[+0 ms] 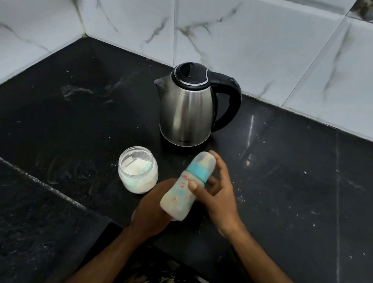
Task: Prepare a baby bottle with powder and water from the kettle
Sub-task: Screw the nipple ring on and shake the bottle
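Black stone counter point(66, 122) with a steel kettle point(187, 107) standing upright, lid closed, as the landmark. Just in front of the kettle, a capped baby bottle point(186, 185) is held tilted above the counter, teal collar and clear cap pointing toward the kettle. The left hand point(152, 211) is wrapped closed around the bottle's base. The right hand point(219, 193) pinches its middle with the thumb, other fingers spread loosely. An open jar of white powder point(137, 172) sits in front of the kettle, left of the bottle. The likely step is uncapping: steady the base firmly, twist at the collar, keep the bottle upright.
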